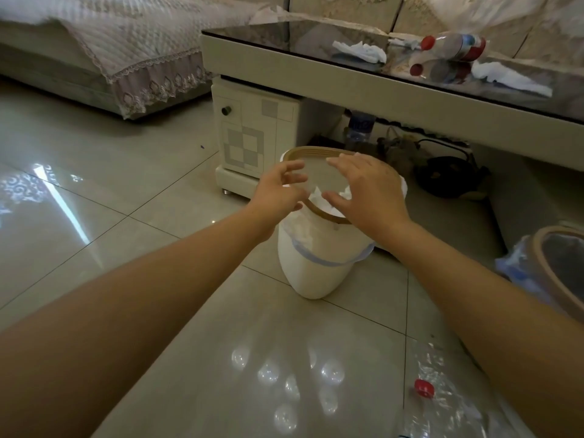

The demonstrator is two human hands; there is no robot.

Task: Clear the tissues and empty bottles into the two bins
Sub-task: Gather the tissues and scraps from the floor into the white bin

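A white bin (316, 273) with a tan rim stands on the floor in front of me, with white tissue (322, 197) inside it. My left hand (278, 191) and my right hand (366, 188) hover over its mouth, fingers spread, holding nothing. A second bin (543, 273) with a tan rim and clear liner shows at the right edge. On the glass table (284, 36) lie two crumpled tissues (360, 50) (508, 77) and an empty bottle (455, 45) with a red cap. A clear bottle (442, 396) with a red cap lies on the floor near my right forearm.
The low table's white cabinet (252, 134) stands just behind the bin. Under the table sit a bottle (358, 128), cables and a dark object (448, 178). A sofa with a lace cover (126, 49) is at the far left. Glossy floor tiles (126, 216) spread to the left.
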